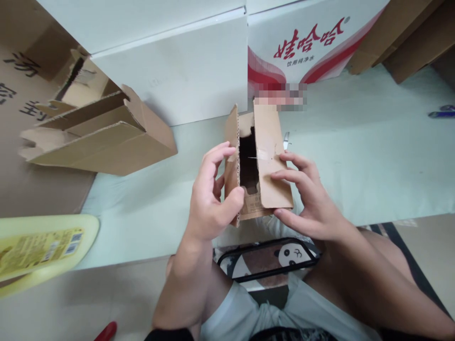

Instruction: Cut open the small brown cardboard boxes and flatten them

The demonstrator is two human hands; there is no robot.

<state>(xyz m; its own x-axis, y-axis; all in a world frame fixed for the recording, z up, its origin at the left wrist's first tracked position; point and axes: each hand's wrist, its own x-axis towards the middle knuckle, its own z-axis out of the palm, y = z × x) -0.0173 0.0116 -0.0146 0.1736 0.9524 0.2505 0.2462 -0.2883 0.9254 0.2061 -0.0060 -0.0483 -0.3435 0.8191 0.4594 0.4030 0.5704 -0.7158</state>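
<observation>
A small brown cardboard box (273, 187) stands in front of me with its top flaps partly raised, leaving a dark gap between them. My left hand (215, 194) grips the left flap, thumb on the inner edge and fingers on the outside. On the right flap rest the fingers of my right hand (309, 196), spread apart along its outer edge. A scrap of clear tape clings to the right flap near the gap. What lies inside the box is too dark to make out.
Another open cardboard box (149, 137) lies at the left. White cartons (170, 80), one with red lettering, line the back of the pale green cloth (355, 156). A yellow bottle (46, 246) is at the left edge; a purple-handled item (442, 113) is far right.
</observation>
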